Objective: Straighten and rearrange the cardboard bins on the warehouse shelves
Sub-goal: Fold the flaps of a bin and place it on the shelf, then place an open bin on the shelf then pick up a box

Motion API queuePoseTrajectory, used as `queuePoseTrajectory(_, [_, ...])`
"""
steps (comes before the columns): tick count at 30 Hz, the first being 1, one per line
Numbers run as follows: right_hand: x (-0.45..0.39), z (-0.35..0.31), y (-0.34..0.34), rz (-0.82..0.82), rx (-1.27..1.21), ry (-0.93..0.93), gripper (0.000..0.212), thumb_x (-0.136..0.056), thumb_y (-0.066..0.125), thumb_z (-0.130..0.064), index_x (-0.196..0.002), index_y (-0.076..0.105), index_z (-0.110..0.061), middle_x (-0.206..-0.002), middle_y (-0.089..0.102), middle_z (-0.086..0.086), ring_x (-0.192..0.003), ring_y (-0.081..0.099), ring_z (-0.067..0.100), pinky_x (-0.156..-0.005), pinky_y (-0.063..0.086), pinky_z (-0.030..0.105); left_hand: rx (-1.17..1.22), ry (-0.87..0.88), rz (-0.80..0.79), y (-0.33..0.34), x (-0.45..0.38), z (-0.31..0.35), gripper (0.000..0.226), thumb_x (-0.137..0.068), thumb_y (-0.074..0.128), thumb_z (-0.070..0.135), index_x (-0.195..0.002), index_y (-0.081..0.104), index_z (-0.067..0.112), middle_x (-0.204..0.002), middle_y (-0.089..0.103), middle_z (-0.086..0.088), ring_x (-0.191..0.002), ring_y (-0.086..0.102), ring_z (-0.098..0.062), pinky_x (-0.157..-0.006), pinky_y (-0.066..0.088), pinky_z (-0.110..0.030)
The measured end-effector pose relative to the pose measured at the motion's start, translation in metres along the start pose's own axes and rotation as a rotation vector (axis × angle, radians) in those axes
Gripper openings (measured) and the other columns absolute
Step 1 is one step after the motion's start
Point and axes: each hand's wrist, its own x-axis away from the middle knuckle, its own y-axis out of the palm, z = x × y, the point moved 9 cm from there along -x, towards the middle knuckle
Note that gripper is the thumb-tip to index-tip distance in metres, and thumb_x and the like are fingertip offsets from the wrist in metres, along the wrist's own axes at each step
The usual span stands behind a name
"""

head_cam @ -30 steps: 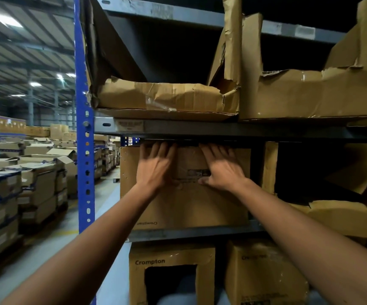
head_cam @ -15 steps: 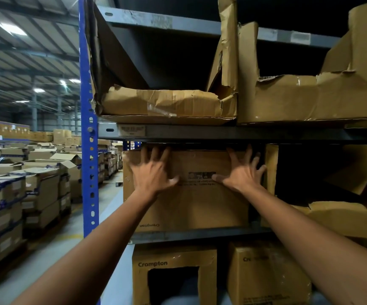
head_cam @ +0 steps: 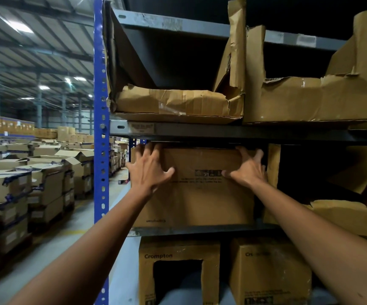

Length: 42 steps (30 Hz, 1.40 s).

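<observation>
Since a moment ago spread wider apart to the upper corners of the plain brown cardboard box (head_cam: 200, 194), left hand (head_cam: 149, 170) and right hand (head_cam: 247, 170) with fingers splayed, pressing flat, gripping nothing; box on middle grey metal shelf (head_cam: 200, 230), printing upside down, long axis left-right.

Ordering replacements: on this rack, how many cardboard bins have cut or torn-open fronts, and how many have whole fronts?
Cut or torn-open bins: 4
Whole-front bins: 2
Total: 6
</observation>
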Motion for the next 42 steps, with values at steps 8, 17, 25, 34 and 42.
queuePoseTrajectory(8, [0.013, 0.002, -0.017, 0.06, 0.028, -0.047, 0.093, -0.068, 0.083, -0.046, -0.144, 0.03, -0.039, -0.155, 0.0, 0.008, -0.132, 0.034, 0.045, -0.108, 0.036, 0.048, -0.051, 0.039, 0.092, -0.019, 0.017, 0.009, 0.079, -0.075, 0.062, 0.061, -0.137, 0.036, 0.018, -0.142, 0.036, -0.009, -0.135, 0.026, -0.035, -0.088, 0.04, -0.06])
queuePoseTrajectory(17, [0.064, 0.05, -0.001, 0.271, -0.51, 0.112, 0.093, -0.078, 0.076, -0.01, -0.15, 0.017, -0.019, -0.157, 0.015, 0.011, -0.141, 0.026, 0.029, -0.108, 0.032, 0.04, -0.091, 0.434, 0.071, 0.012, 0.111, 0.077, 0.074, -0.066, 0.066, 0.031, -0.135, 0.04, 0.018, -0.144, 0.042, -0.016, -0.133, 0.038, -0.032, -0.104, 0.035, -0.052])
queuePoseTrajectory(25, [0.162, 0.127, 0.119, -0.155, -1.189, 0.964, 0.083, -0.091, 0.064, -0.025, -0.152, 0.011, -0.012, -0.155, 0.025, 0.016, -0.138, 0.032, 0.036, -0.112, 0.029, 0.048, 0.921, -0.544, -0.199, 0.101, 0.208, 0.076, 0.034, -0.082, 0.065, 0.01, -0.102, 0.05, 0.034, -0.102, 0.062, 0.005, -0.094, 0.06, -0.011, -0.083, 0.052, -0.033])
queuePoseTrajectory(34, [0.153, 0.085, 0.121, -0.477, -1.592, 0.894, 0.056, -0.089, 0.065, -0.026, -0.138, 0.043, -0.011, -0.144, 0.041, 0.021, -0.128, 0.046, 0.036, -0.093, 0.047, 0.044, 1.785, -1.302, -0.212, 0.125, 0.206, 0.086, 0.023, -0.092, 0.051, 0.026, -0.112, 0.054, 0.016, -0.126, 0.049, -0.009, -0.121, 0.051, -0.026, -0.091, 0.039, -0.04])
queuePoseTrajectory(42, [0.13, 0.138, 0.067, 0.038, -1.076, 0.611, 0.093, -0.082, 0.074, -0.021, -0.149, 0.01, -0.032, -0.153, 0.028, 0.014, -0.134, 0.039, 0.039, -0.106, 0.038, 0.055, 1.034, -1.283, 0.242, 0.074, 0.224, 0.018, 0.08, -0.071, 0.074, 0.022, -0.138, 0.03, 0.011, -0.137, 0.04, -0.021, -0.117, 0.048, -0.04, -0.1, 0.038, -0.048])
